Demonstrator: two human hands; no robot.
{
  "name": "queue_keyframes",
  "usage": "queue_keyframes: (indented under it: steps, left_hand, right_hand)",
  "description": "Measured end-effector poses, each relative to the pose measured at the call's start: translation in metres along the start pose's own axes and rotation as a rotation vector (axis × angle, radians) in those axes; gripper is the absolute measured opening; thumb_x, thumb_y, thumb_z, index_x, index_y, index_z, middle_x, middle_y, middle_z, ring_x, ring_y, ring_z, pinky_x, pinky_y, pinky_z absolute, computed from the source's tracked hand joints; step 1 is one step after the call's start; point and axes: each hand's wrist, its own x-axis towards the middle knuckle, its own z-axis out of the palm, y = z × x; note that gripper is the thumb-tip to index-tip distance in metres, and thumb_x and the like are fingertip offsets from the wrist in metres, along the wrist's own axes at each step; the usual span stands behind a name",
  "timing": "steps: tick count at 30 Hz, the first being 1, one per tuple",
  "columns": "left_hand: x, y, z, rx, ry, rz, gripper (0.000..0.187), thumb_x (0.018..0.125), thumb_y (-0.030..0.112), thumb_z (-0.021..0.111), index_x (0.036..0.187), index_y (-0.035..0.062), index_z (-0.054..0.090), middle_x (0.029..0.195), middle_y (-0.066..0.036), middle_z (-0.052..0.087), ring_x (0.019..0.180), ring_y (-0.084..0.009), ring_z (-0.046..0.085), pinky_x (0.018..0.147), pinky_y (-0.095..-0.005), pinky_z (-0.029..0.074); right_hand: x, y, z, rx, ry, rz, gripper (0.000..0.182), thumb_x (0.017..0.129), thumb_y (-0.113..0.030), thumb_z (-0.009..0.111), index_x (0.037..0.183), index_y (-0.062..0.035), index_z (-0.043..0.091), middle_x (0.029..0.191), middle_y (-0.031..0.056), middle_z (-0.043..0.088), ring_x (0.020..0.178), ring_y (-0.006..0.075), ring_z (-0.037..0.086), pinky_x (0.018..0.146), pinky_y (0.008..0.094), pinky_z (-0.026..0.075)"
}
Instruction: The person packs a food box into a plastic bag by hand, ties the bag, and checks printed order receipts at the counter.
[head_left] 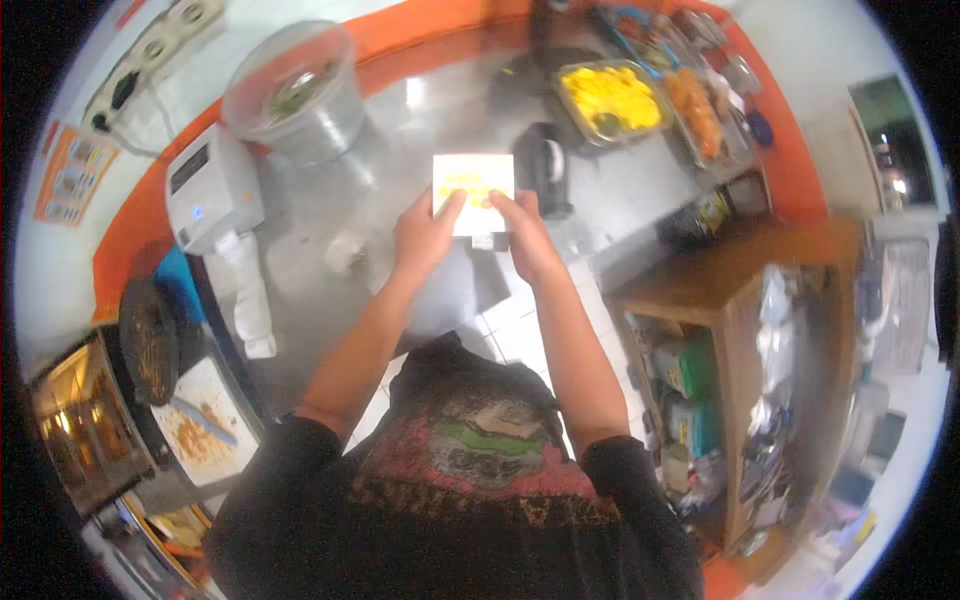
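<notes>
A bright white square piece with yellow and orange print (pixel 473 177) is held up in front of me, over the steel counter (pixel 400 130). My left hand (pixel 426 232) grips its left side, thumb on the printed face. On the right side, my right hand (pixel 526 232) pinches it the same way. Most of my other fingers are hidden behind it. A small pale label-like tab (pixel 484 241) shows just below its lower edge. Close beyond my right hand stands a black device (pixel 546 172) with a light part inside.
A white label printer (pixel 212 190) with a paper strip (pixel 250 300) and a clear bucket (pixel 340 125) stand left. Yellow food pieces (pixel 610 98) fill a tray at the back right. A wooden shelf (pixel 740 300) is at right; a cutting board (pixel 190 470) with a knife (pixel 205 422) lies lower left.
</notes>
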Motion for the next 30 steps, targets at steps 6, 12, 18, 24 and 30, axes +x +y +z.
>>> queue_keyframes:
  steps: [6, 12, 18, 24, 30]
  left_hand:
    - [-0.097, 0.026, 0.122, 0.075, -0.393, 0.176, 0.041, 0.089, 0.035, 0.064, 0.116, 0.0048, 0.064, 0.1, -0.013, 0.071, 0.091, -0.0209, 0.067, 0.08, -0.0329, 0.05]
    - [-0.236, 0.016, 0.292, 0.086, -0.827, 0.248, 0.039, 0.09, 0.031, 0.064, 0.116, 0.0008, 0.064, 0.1, -0.012, 0.071, 0.089, -0.0157, 0.065, 0.079, -0.0307, 0.05]
    - [-0.337, 0.02, 0.428, 0.152, -1.174, 0.284, 0.048, 0.091, 0.029, 0.064, 0.126, -0.0018, 0.056, 0.114, -0.014, 0.067, 0.103, -0.0177, 0.062, 0.089, -0.0309, 0.047]
    - [-0.364, 0.015, 0.538, 0.088, -1.287, 0.254, 0.047, 0.092, 0.029, 0.063, 0.127, -0.0014, 0.057, 0.114, -0.014, 0.066, 0.109, -0.017, 0.059, 0.092, -0.0292, 0.045]
    - [-0.375, 0.052, 0.688, 0.134, -1.312, 0.336, 0.031, 0.091, 0.025, 0.063, 0.103, -0.0029, 0.067, 0.1, -0.012, 0.069, 0.092, -0.019, 0.065, 0.08, -0.0288, 0.05]
  right_hand:
    - [-0.131, -0.011, -0.151, 0.102, 0.235, -0.027, 0.07, 0.081, -0.03, 0.071, 0.126, -0.0004, 0.026, 0.118, 0.0199, 0.05, 0.107, 0.0247, 0.053, 0.092, 0.0351, 0.044]
    - [-0.292, 0.031, -0.315, 0.226, 0.551, -0.163, 0.084, 0.08, -0.021, 0.067, 0.144, -0.0026, 0.015, 0.125, 0.0162, 0.049, 0.117, 0.0247, 0.047, 0.105, 0.0383, 0.035]
    - [-0.414, 0.072, -0.435, 0.499, 0.758, -0.264, 0.079, 0.082, -0.018, 0.067, 0.144, -0.0039, 0.021, 0.131, 0.0157, 0.047, 0.122, 0.0257, 0.046, 0.104, 0.0379, 0.037]
    - [-0.479, 0.119, -0.534, 0.827, 1.005, -0.388, 0.081, 0.081, -0.019, 0.07, 0.143, -0.0043, 0.02, 0.129, 0.0174, 0.049, 0.116, 0.0295, 0.053, 0.095, 0.0438, 0.048]
    - [-0.504, 0.136, -0.671, 0.916, 1.245, -0.442, 0.083, 0.08, -0.018, 0.071, 0.142, -0.0049, 0.018, 0.127, 0.0201, 0.049, 0.11, 0.0315, 0.058, 0.088, 0.0473, 0.052]
